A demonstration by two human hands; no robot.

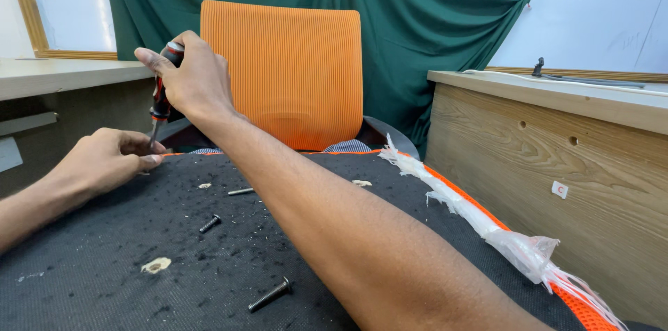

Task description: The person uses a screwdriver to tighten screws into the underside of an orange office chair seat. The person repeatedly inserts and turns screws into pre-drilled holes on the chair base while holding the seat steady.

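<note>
2 hands (191,81) steady screwdriver (161,98); 3 bolts (269,294) nearby.

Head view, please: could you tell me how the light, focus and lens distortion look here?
Head view: even, soft indoor light, no hard shadows; the window at upper left is washed out; the right hand on the screwdriver and the bolts are sharp; wide-angle stretch enlarges the near forearm.
</note>
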